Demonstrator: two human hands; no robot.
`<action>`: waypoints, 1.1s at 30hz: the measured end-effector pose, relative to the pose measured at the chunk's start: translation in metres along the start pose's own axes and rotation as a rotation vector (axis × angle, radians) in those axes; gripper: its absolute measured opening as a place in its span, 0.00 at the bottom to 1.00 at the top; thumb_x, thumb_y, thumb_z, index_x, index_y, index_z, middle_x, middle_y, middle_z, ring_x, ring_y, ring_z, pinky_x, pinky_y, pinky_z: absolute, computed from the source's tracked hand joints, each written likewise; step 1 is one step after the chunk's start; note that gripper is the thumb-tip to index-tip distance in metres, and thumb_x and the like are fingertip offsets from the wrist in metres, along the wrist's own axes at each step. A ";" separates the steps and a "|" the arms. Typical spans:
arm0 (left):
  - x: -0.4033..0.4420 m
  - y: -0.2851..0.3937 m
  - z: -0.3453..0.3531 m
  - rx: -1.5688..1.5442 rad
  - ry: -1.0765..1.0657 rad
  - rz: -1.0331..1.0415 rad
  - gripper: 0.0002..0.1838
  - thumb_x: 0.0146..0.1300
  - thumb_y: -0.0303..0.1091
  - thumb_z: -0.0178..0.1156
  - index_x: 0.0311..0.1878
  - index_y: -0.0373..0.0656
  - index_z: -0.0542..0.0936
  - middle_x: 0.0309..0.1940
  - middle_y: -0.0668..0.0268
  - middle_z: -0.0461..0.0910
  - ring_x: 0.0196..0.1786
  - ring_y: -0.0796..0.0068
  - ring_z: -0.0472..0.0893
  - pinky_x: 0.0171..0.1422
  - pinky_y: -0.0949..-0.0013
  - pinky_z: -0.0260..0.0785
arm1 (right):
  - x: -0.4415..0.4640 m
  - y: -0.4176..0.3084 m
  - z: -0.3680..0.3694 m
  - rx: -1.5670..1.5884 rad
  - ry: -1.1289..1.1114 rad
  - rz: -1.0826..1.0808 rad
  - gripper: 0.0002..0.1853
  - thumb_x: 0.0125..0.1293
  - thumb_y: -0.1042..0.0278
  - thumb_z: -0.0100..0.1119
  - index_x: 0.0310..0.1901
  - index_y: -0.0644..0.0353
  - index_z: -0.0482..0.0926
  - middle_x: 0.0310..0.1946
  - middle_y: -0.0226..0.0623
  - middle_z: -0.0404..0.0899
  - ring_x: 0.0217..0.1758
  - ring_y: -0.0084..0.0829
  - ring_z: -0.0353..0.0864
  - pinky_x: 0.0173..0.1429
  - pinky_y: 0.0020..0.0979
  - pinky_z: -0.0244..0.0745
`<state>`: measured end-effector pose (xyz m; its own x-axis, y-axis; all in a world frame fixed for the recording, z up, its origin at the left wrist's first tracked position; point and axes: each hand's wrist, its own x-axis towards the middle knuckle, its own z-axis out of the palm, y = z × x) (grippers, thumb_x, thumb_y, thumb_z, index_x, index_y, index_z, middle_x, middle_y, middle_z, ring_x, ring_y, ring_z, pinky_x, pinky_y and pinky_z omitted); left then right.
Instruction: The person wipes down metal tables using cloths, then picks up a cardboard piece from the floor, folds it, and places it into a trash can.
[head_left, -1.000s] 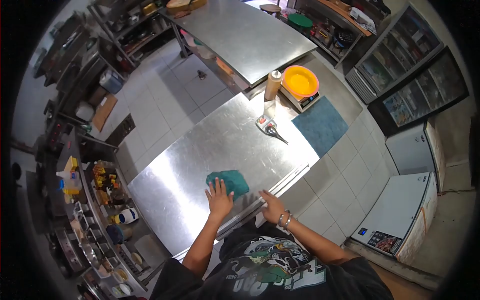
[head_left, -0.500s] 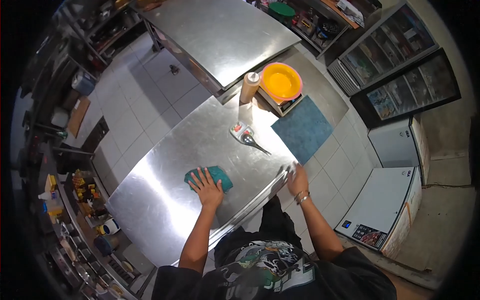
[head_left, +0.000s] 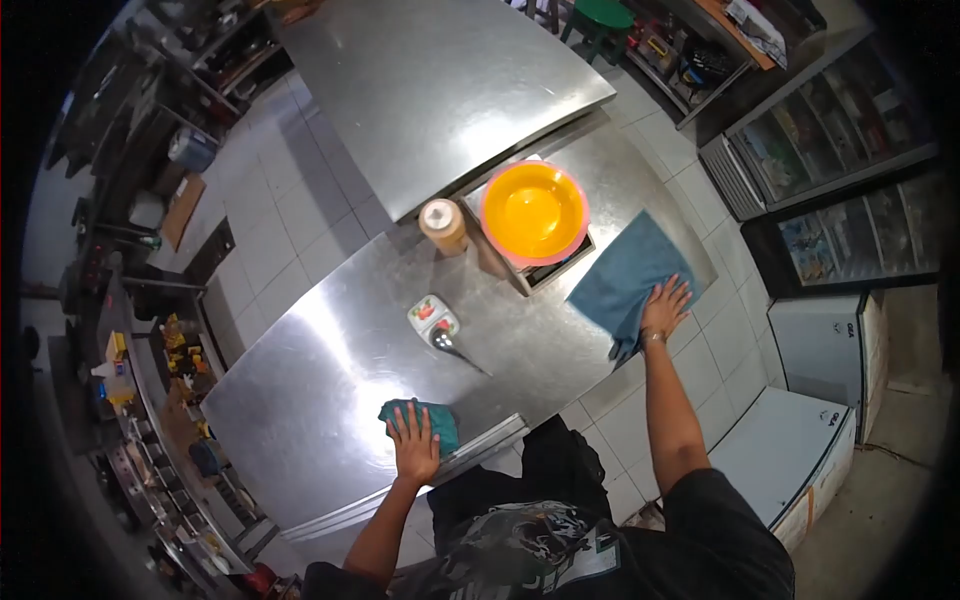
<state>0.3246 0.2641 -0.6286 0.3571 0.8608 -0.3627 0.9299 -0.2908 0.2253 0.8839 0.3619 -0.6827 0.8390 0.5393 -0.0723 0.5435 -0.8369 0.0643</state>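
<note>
My left hand (head_left: 412, 450) lies flat, fingers spread, on a crumpled green cloth (head_left: 445, 425) near the front edge of the steel table (head_left: 330, 440). Over at the right, my right hand (head_left: 664, 310) rests with its fingers apart on a blue cloth (head_left: 625, 270), whose near corner bunches at the table edge. Between the hands a dark spoon (head_left: 445, 343) leans on a small two-part dish (head_left: 427, 308) with a red pattern. Farther back, an orange basin (head_left: 535, 212) with a pink rim sits on a scale (head_left: 545, 278), beside a squeeze bottle (head_left: 443, 228) of brownish sauce.
Another steel table (head_left: 450, 90) adjoins at the back. White chest freezers (head_left: 790, 450) and glass-door fridges (head_left: 840, 140) line the right. Shelves with containers (head_left: 180, 350) run along the left. A green stool (head_left: 602, 15) stands far back.
My right hand has moved from the table's front edge onto the blue cloth, whose near corner is now bunched. My left hand stays on the green cloth. The head view has shifted.
</note>
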 end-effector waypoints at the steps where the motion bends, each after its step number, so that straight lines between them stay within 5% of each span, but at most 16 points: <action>1: 0.001 0.011 0.003 -0.011 -0.016 0.040 0.33 0.72 0.45 0.44 0.75 0.38 0.55 0.78 0.47 0.42 0.78 0.36 0.36 0.78 0.35 0.25 | 0.030 -0.001 -0.002 0.011 0.026 0.023 0.31 0.78 0.46 0.27 0.77 0.49 0.47 0.78 0.46 0.41 0.81 0.50 0.38 0.78 0.58 0.35; 8: 0.030 0.072 -0.007 -0.017 -0.244 0.309 0.30 0.72 0.45 0.45 0.75 0.49 0.60 0.78 0.56 0.48 0.79 0.44 0.41 0.78 0.37 0.32 | 0.156 -0.018 -0.011 0.079 0.036 0.059 0.31 0.77 0.45 0.27 0.76 0.49 0.51 0.78 0.45 0.44 0.81 0.48 0.41 0.79 0.57 0.36; 10: 0.040 0.078 -0.012 -0.018 -0.291 0.422 0.30 0.73 0.45 0.44 0.75 0.48 0.59 0.78 0.62 0.49 0.80 0.52 0.42 0.80 0.42 0.31 | 0.144 -0.006 -0.009 0.136 0.076 -0.069 0.30 0.77 0.48 0.31 0.76 0.51 0.53 0.78 0.44 0.45 0.81 0.46 0.41 0.79 0.57 0.36; 19: 0.084 0.098 -0.021 -0.014 -0.357 0.722 0.32 0.75 0.50 0.37 0.76 0.42 0.55 0.78 0.60 0.48 0.80 0.53 0.45 0.81 0.46 0.33 | -0.001 0.055 -0.002 0.154 0.091 -0.275 0.31 0.76 0.55 0.39 0.76 0.58 0.51 0.78 0.45 0.42 0.81 0.48 0.39 0.79 0.54 0.37; 21: 0.086 0.101 -0.024 0.007 -0.349 0.731 0.33 0.75 0.51 0.36 0.76 0.41 0.55 0.78 0.60 0.48 0.80 0.54 0.45 0.81 0.47 0.33 | -0.047 0.035 -0.036 0.342 0.370 -0.307 0.29 0.73 0.61 0.47 0.72 0.61 0.60 0.73 0.51 0.56 0.76 0.52 0.53 0.75 0.52 0.49; 23: 0.087 0.104 -0.030 -0.106 -0.324 0.723 0.31 0.73 0.46 0.45 0.74 0.39 0.58 0.77 0.60 0.52 0.79 0.57 0.49 0.81 0.48 0.33 | -0.097 0.026 -0.045 0.657 0.097 -0.673 0.21 0.66 0.65 0.56 0.59 0.63 0.74 0.60 0.52 0.73 0.63 0.54 0.69 0.66 0.50 0.62; 24: 0.086 0.104 -0.032 -0.110 -0.328 0.710 0.31 0.73 0.46 0.45 0.74 0.39 0.58 0.77 0.60 0.52 0.79 0.57 0.49 0.81 0.48 0.33 | -0.130 0.011 -0.060 0.825 -0.089 -0.833 0.13 0.62 0.69 0.59 0.47 0.62 0.79 0.45 0.48 0.79 0.51 0.51 0.75 0.56 0.46 0.68; 27: 0.099 0.098 -0.039 -0.381 -0.285 0.581 0.34 0.68 0.41 0.55 0.73 0.38 0.59 0.74 0.52 0.56 0.76 0.52 0.55 0.79 0.47 0.41 | -0.221 -0.023 -0.067 0.855 -0.456 -1.062 0.14 0.59 0.62 0.66 0.45 0.58 0.80 0.41 0.45 0.77 0.46 0.45 0.76 0.49 0.42 0.73; 29: 0.110 0.099 -0.043 -0.428 0.385 -0.020 0.40 0.62 0.40 0.63 0.73 0.36 0.58 0.72 0.46 0.56 0.74 0.46 0.56 0.75 0.47 0.46 | -0.249 -0.050 -0.078 0.794 -0.397 -1.116 0.15 0.57 0.61 0.67 0.44 0.57 0.81 0.42 0.45 0.76 0.44 0.45 0.76 0.48 0.42 0.73; 31: 0.141 0.113 -0.067 -0.373 0.633 -0.260 0.43 0.63 0.46 0.62 0.73 0.35 0.55 0.71 0.45 0.57 0.73 0.42 0.55 0.74 0.50 0.49 | -0.271 -0.068 -0.078 0.727 -0.345 -1.167 0.16 0.56 0.60 0.68 0.44 0.56 0.81 0.43 0.44 0.75 0.43 0.45 0.76 0.47 0.41 0.74; 33: 0.167 0.118 -0.063 -0.240 0.618 -0.279 0.45 0.62 0.47 0.62 0.74 0.34 0.53 0.71 0.45 0.57 0.73 0.42 0.55 0.74 0.49 0.48 | -0.280 -0.076 -0.057 0.692 -0.336 -1.133 0.13 0.56 0.67 0.65 0.44 0.56 0.81 0.46 0.43 0.74 0.44 0.46 0.76 0.46 0.42 0.75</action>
<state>0.4882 0.3995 -0.6052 -0.0725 0.9893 0.1268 0.9086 0.0131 0.4174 0.6094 0.2795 -0.6104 -0.1529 0.9882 0.0053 0.7149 0.1144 -0.6898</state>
